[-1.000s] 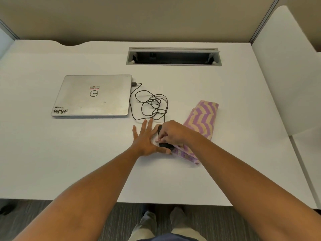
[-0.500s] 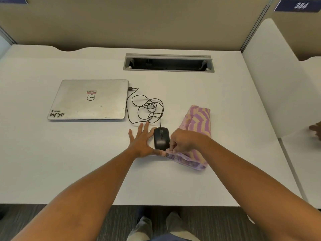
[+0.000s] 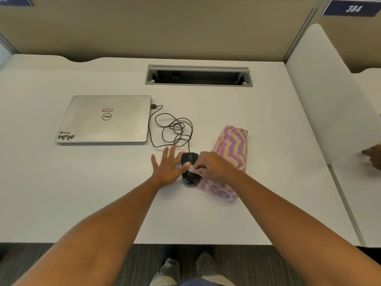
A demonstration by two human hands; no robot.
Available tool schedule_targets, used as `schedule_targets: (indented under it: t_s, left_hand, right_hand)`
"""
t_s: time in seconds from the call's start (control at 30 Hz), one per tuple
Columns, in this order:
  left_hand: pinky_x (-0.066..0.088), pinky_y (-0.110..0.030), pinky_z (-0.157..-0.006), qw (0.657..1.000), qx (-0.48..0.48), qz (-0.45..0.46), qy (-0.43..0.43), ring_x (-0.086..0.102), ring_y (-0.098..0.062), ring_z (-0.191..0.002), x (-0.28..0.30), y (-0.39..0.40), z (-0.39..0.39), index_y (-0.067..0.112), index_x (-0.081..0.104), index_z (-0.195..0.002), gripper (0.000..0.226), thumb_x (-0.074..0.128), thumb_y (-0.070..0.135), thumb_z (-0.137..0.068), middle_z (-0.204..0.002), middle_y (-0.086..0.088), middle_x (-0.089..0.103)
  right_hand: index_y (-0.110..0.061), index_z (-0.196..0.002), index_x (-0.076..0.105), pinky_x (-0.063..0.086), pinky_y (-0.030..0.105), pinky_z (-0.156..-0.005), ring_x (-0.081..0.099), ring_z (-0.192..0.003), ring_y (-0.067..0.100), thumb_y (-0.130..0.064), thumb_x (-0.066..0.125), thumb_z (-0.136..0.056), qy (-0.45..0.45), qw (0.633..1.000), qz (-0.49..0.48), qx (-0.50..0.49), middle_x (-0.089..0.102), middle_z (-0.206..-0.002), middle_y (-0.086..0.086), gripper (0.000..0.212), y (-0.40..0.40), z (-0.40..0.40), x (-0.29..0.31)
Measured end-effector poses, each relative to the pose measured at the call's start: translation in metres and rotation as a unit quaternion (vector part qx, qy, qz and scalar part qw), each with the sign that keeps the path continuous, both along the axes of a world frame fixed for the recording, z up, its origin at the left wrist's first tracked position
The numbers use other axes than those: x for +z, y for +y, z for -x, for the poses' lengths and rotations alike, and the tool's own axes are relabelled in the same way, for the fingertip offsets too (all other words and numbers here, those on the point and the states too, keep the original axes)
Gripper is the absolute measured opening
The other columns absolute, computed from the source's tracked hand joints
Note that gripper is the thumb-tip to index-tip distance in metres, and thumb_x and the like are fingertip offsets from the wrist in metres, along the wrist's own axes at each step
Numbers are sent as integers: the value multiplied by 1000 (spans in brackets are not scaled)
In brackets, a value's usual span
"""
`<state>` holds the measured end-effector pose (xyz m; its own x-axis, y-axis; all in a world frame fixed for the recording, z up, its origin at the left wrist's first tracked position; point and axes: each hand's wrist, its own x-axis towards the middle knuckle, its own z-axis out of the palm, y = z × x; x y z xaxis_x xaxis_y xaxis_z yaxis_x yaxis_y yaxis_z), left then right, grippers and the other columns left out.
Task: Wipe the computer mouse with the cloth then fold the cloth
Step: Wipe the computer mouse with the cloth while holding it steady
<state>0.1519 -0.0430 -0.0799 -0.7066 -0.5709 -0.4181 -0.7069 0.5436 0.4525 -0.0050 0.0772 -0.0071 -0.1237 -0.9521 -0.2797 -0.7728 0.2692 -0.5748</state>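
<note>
A black wired computer mouse (image 3: 188, 159) lies on the white desk (image 3: 82, 193) in the middle. My left hand (image 3: 168, 167) rests flat beside it on the left, fingers spread, thumb against the mouse's side. My right hand (image 3: 212, 166) pinches a corner of the purple and yellow zigzag cloth (image 3: 233, 147) and presses that corner onto the top of the mouse. The remainder of the cloth lies bunched on the desk to the right, partly under my right forearm.
A closed silver laptop (image 3: 105, 119) lies at the left, with the mouse's tangled black cable (image 3: 175, 129) plugged into its side. A cable slot (image 3: 199, 75) is sunk into the desk at the back. A white divider (image 3: 321, 89) stands on the right; another person's hand (image 3: 373, 155) shows beyond it.
My right hand slid back off the mouse toward its near end, then returned to its middle with the cloth corner. My left hand stayed beside the mouse. The camera tilted up.
</note>
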Motion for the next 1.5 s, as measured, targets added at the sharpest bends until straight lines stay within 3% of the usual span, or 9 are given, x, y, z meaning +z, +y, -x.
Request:
schedule_targets:
  t_s: [0.17, 0.3, 0.4, 0.53, 0.63, 0.83, 1.1, 1.23, 1.5]
  left_hand:
    - [-24, -60, -109, 1000, 2, -11, -17, -24, -15, -150, 1, -2, 3, 46, 13, -155, 78, 23, 76, -84, -166, 6, -15]
    - [-24, -60, -109, 1000, 7, -12, -26, -24, -15, -150, -1, -3, 4, 46, 13, -155, 70, 29, 72, -92, -166, 7, -15]
    - [-24, -60, -110, 999, 6, -12, -30, -24, -16, -150, -1, -4, 5, 45, 13, -156, 70, 31, 71, -94, -166, 7, -16]
    - [-22, -61, -110, 1000, 7, -4, -30, -23, -15, -150, -1, -3, 5, 46, 13, -155, 69, 29, 72, -93, -166, 7, -15]
    - [-22, -61, -111, 999, 5, 1, -39, -23, -15, -150, -2, -3, 5, 46, 10, -155, 70, 25, 75, -92, -166, 7, -16]
    - [-24, -60, -109, 999, 10, -13, -28, -24, -14, -150, -1, -3, 4, 46, 12, -155, 72, 28, 75, -91, -166, 8, -15]
    - [-24, -59, -110, 999, 10, -18, -27, -24, -15, -150, 2, -2, 5, 44, 14, -156, 70, 32, 71, -94, -166, 7, -16]
    - [-24, -59, -110, 999, 5, -11, -32, -24, -16, -150, 3, -2, 4, 44, 12, -156, 70, 29, 72, -95, -166, 7, -17]
    - [-24, -59, -109, 999, 7, -11, -30, -24, -15, -150, -1, -2, 5, 44, 13, -156, 70, 30, 71, -94, -166, 7, -16]
  right_hand:
    - [-14, -104, 74, 46, 36, -72, 53, -84, 18, -24, 61, -93, 15, 999, -7, 50, 59, -99, 4, 21, 3, 1, 0]
    - [-10, -98, 75, 35, 25, -63, 44, -74, 11, -23, 60, -95, 23, 991, -31, 124, 51, -90, -2, 20, 7, 3, 4]
    - [-10, -103, 75, 49, 34, -72, 58, -84, 20, -23, 65, -91, 50, 976, -109, 180, 62, -95, 2, 21, 8, 4, 5]
    - [-16, -102, 77, 45, 26, -68, 53, -77, 12, -29, 68, -89, -40, 992, -15, 117, 57, -90, -4, 21, 6, 0, 11]
    - [-18, -106, 76, 47, 36, -73, 55, -85, 21, -21, 65, -91, 18, 991, 38, 125, 60, -99, 5, 19, 4, -9, 8]
    - [-15, -118, 70, 40, 27, -71, 54, -96, 21, -7, 63, -89, 87, 961, -16, 261, 56, -111, 5, 31, 14, -21, -3]
    - [-16, -107, 76, 43, 27, -74, 52, -84, 14, -21, 65, -90, -11, 996, 14, 85, 56, -90, -4, 20, 17, 21, 6]
    - [-13, -113, 72, 46, 30, -75, 54, -85, 16, -20, 59, -94, -21, 997, 69, -3, 57, -94, 2, 24, 12, 23, 1]
    - [-19, -103, 76, 43, 20, -70, 54, -80, 8, -15, 67, -88, -48, 998, -3, 46, 58, -92, -7, 18, 19, 12, -14]
